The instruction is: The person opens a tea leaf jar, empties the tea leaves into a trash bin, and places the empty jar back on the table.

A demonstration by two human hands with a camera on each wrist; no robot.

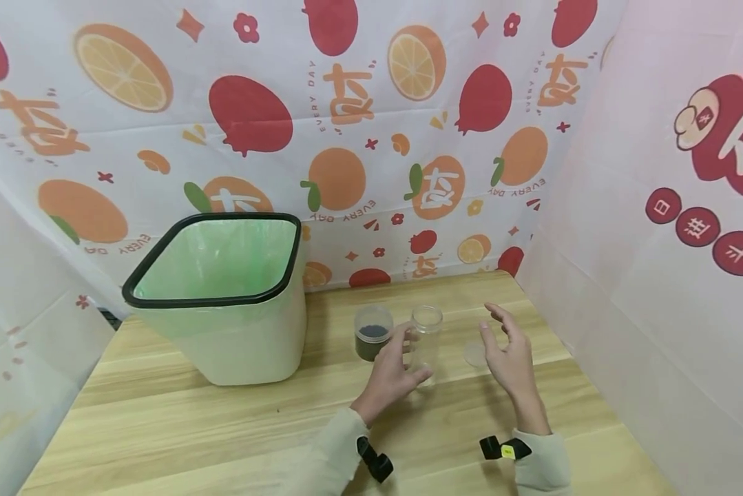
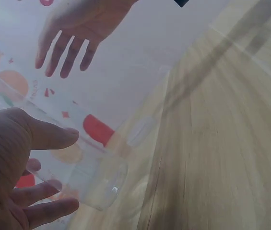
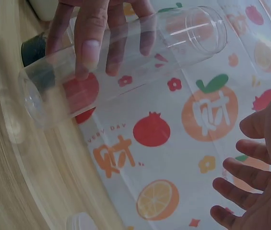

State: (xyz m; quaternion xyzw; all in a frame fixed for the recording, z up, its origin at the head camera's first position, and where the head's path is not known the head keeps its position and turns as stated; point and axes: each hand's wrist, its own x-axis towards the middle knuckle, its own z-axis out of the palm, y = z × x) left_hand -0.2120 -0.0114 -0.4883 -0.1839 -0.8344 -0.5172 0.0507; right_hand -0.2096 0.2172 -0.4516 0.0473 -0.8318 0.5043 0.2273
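Observation:
A tall clear plastic jar (image 1: pixel 427 317) stands upright on the wooden table, its threaded mouth uncovered. My left hand (image 1: pixel 396 368) is around its middle, thumb across the near side and fingers on the left and far side, as the right wrist view also shows through the wall of the jar (image 3: pixel 173 43). To the right, my right hand (image 1: pixel 509 351) hovers with fingers spread and nothing in it, apart from the jar. Below its fingertips lies a flat translucent disc-like lid (image 1: pixel 474 355). Just left of the jar sits a short clear container (image 1: pixel 371 348) with dark contents.
A large white bin (image 1: pixel 253 351) with a black rim and a green liner takes up the left of the table (image 1: pixel 179 427). Fruit-printed cloth (image 1: pixel 359 138) hangs along the back, with more sheeting on both sides.

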